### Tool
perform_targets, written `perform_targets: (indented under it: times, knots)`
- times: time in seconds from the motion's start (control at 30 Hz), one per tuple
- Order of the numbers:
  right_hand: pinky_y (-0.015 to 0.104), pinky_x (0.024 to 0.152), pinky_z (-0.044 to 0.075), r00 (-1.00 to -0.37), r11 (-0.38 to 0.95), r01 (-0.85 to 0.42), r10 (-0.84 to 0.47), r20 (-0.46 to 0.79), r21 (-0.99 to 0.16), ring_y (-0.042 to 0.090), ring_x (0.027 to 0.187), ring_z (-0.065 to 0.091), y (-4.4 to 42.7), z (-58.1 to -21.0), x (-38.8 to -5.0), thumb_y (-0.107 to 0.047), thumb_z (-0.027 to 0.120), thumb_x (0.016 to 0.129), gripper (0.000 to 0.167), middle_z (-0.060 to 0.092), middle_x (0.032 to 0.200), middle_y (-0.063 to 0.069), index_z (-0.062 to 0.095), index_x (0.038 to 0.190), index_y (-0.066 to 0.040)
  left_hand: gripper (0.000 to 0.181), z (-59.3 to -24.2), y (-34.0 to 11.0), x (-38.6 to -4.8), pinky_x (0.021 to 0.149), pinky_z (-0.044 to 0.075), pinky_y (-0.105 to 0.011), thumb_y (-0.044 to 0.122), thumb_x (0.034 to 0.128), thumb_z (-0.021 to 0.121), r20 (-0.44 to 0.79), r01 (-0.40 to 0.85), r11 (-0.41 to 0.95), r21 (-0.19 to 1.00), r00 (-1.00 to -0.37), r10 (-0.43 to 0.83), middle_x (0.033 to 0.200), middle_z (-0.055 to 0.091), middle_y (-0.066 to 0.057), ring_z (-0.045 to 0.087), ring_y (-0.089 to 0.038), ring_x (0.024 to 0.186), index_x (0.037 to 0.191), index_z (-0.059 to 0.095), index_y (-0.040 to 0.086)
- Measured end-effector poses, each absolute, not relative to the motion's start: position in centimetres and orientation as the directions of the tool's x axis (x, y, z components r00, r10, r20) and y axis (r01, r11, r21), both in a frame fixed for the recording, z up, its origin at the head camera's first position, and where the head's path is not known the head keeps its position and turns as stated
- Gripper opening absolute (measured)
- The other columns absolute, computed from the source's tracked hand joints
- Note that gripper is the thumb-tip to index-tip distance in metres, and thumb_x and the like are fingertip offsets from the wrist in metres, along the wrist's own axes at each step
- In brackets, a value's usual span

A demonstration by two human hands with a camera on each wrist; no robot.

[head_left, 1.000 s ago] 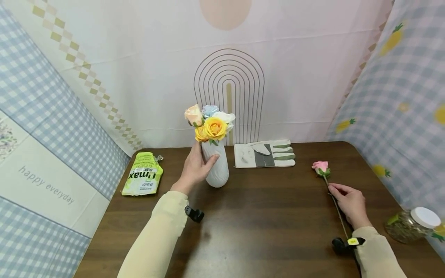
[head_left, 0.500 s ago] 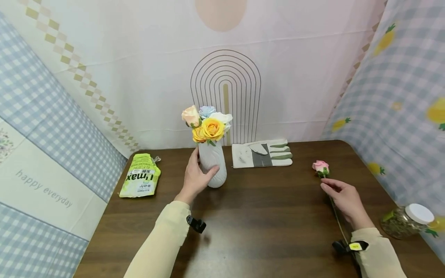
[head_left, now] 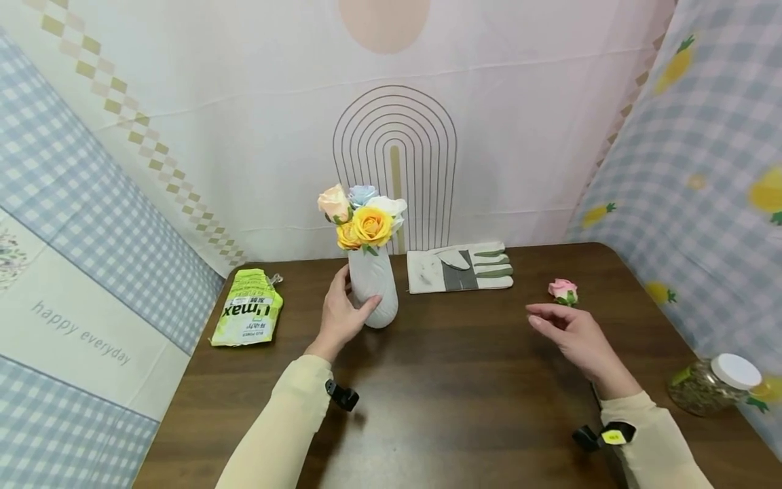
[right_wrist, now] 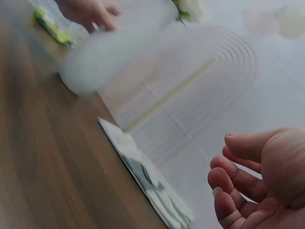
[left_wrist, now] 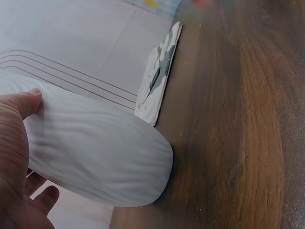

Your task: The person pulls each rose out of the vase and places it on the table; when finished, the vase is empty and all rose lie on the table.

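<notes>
My left hand (head_left: 342, 314) grips the side of an upright white vase (head_left: 374, 288), thumb in front; peach, blue, white and yellow flowers (head_left: 373, 226) fill its mouth. In the left wrist view, the thumb of my left hand (left_wrist: 16, 143) lies on the ribbed vase (left_wrist: 100, 148). At the right, a pink rose (head_left: 563, 291) lies on the table, most of its stem hidden behind my right hand (head_left: 580, 339). That hand is off the rose, its fingers loosely bent. The right wrist view shows nothing between the thumb and fingers of my right hand (right_wrist: 267, 176).
A white and grey glove (head_left: 459, 269) lies against the back wall, right of the vase. On the left is a green and white packet (head_left: 249, 309). A jar with a white lid (head_left: 711, 386) stands at the right edge of the brown table (head_left: 452, 407).
My right hand has let go of the pink rose's stem and moved left, leaving the rose on the table. My left hand still holds the vase.
</notes>
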State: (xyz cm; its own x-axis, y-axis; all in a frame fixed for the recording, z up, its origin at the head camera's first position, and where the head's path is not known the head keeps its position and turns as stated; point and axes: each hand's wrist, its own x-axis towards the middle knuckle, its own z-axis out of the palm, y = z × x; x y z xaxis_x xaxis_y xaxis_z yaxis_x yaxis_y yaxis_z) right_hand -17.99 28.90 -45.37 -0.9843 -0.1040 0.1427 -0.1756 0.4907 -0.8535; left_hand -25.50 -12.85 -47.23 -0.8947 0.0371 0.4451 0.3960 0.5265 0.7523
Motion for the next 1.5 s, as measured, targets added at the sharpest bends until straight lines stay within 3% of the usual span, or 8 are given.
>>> perform_targets:
  times: [0.1,0.4,0.57,0.8,0.97,1.23,1.5]
  knots:
    - [0.024,0.065,0.051,-0.978,0.480,-0.202,-0.146,0.150,-0.853,0.011,0.084,0.060,27.3,-44.8,-18.4,-0.028,0.065,0.092,0.035,0.069,0.106,0.012,0.066,0.119,-0.005,0.082,-47.2,-12.8,-25.6,0.094,0.048,-0.044,0.032,0.0781,0.079,0.447,0.396,0.531,0.749,-0.894,0.036,0.133,0.048,-0.013,0.053,-0.027,0.116,0.143,0.036,0.005]
    - [0.026,0.058,0.045,-0.934,0.426,-0.333,-0.274,0.231,-0.841,0.017,0.073,0.054,20.1,-41.8,-20.7,-0.027,0.069,0.090,0.023,0.070,0.097,0.002,0.073,0.108,-0.013,0.081,-47.3,-12.8,-25.7,0.094,0.048,-0.043,0.034,0.0770,0.079,0.446,0.390,0.517,0.762,-0.895,0.019,0.130,0.049,-0.012,0.053,-0.025,0.115,0.141,0.037,0.007]
    - [0.024,0.059,0.048,-0.895,0.332,-0.415,-0.315,0.315,-0.847,0.014,0.075,0.058,16.3,-41.0,-22.3,-0.024,0.071,0.088,0.020,0.072,0.096,0.000,0.075,0.104,-0.012,0.080,-47.4,-12.6,-25.6,0.094,0.047,-0.047,0.031,0.0773,0.079,0.437,0.383,0.508,0.772,-0.900,0.016,0.130,0.049,-0.013,0.052,-0.026,0.115,0.141,0.037,0.007]
    - [0.025,0.052,0.047,-0.830,0.246,-0.535,-0.332,0.448,-0.808,0.015,0.061,0.057,11.4,-39.0,-23.6,-0.017,0.071,0.087,0.015,0.072,0.086,0.001,0.075,0.099,-0.008,0.080,-47.4,-12.5,-25.4,0.095,0.047,-0.047,0.028,0.0766,0.080,0.423,0.368,0.497,0.786,-0.906,0.000,0.130,0.049,-0.014,0.053,-0.029,0.116,0.140,0.037,0.006]
    - [0.027,0.048,0.048,-0.809,0.235,-0.574,-0.313,0.498,-0.784,0.021,0.059,0.058,9.0,-37.2,-24.4,-0.019,0.071,0.088,0.018,0.071,0.088,-0.001,0.075,0.101,-0.007,0.080,-47.2,-12.6,-25.4,0.096,0.046,-0.045,0.028,0.0775,0.079,0.424,0.373,0.496,0.784,-0.906,0.011,0.132,0.048,-0.013,0.052,-0.028,0.118,0.142,0.035,0.008]
    - [0.026,0.054,0.049,-0.807,0.263,-0.591,-0.218,0.549,-0.763,0.011,0.063,0.058,6.4,-35.4,-26.0,-0.020,0.074,0.086,0.013,0.069,0.080,-0.003,0.076,0.095,-0.010,0.080,-46.8,-12.8,-25.7,0.096,0.046,-0.046,0.032,0.0784,0.077,0.418,0.378,0.517,0.768,-0.907,0.043,0.132,0.047,-0.012,0.052,-0.027,0.118,0.142,0.035,0.008]
    - [0.026,0.052,0.050,-0.817,0.319,-0.577,-0.204,0.540,-0.752,0.011,0.060,0.058,5.4,-35.9,-27.0,-0.021,0.075,0.084,0.011,0.065,0.069,-0.003,0.073,0.081,-0.010,0.079,-47.2,-13.0,-25.5,0.094,0.047,-0.049,0.030,0.0778,0.078,0.459,0.416,0.515,0.749,-0.887,0.049,0.130,0.049,-0.014,0.053,-0.028,0.115,0.141,0.037,0.006]
